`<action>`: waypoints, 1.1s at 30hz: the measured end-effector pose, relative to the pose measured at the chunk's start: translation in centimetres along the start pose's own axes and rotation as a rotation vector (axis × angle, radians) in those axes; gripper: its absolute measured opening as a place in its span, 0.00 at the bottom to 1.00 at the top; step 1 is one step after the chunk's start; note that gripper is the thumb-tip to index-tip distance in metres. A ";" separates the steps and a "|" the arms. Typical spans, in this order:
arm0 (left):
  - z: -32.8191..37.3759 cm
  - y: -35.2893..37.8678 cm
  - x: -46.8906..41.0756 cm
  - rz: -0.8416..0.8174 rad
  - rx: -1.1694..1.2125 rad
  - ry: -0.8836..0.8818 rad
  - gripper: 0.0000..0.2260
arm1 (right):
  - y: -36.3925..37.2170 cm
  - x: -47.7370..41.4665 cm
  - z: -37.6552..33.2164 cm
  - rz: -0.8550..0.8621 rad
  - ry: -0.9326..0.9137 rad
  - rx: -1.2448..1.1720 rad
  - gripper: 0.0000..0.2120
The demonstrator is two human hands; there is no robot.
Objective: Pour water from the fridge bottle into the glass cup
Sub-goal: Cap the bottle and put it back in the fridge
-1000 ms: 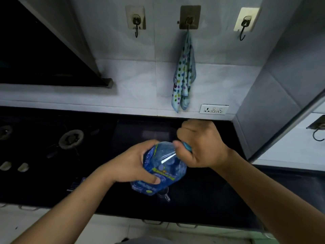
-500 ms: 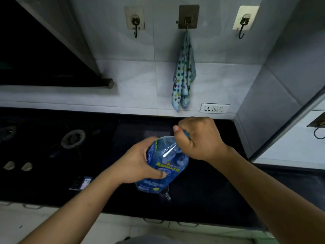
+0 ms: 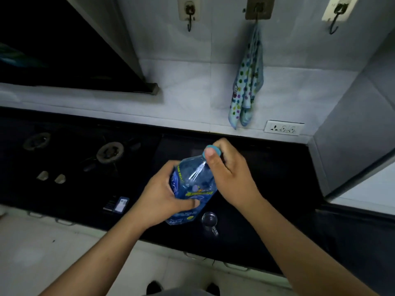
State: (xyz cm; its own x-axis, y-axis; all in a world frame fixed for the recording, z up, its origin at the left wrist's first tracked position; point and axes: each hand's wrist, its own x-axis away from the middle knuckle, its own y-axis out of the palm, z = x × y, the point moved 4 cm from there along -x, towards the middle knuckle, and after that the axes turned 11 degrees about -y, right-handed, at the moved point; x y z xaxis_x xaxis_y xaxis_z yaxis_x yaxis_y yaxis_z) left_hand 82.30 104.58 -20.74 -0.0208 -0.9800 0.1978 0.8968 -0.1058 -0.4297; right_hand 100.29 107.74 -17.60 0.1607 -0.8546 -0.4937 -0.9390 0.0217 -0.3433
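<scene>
Cap grip, bottle held above the black counter.

Our left hand [image 3: 164,199] wraps the labelled blue water bottle [image 3: 192,186] at mid-body; our right hand [image 3: 226,174] pinches its light-blue cap [image 3: 210,151]. The glass cup [image 3: 209,221] stands on the counter just beside the bottle's base. Thin plastic likely dents and may be slick; we'd hold mid-body.

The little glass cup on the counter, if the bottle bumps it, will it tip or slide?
The glass cup looks small and light, so a nudge would probably slide it on the glossy dark counter. Its handle might stop rolling. Clear glass likely chips if it falls.
</scene>
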 end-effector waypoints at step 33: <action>-25.4 -43.7 46.1 1.145 0.402 -0.311 0.32 | 57.3 19.1 -34.1 -1.201 0.363 -1.081 0.46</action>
State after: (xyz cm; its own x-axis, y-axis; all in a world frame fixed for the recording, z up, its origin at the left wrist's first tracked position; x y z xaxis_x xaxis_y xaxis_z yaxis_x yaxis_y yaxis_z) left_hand 30.94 59.77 -15.23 0.9149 -0.3880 0.1117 0.4032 0.8921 -0.2038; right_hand 39.22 74.93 -19.46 0.9747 -0.1883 -0.1205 -0.1282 -0.9125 0.3885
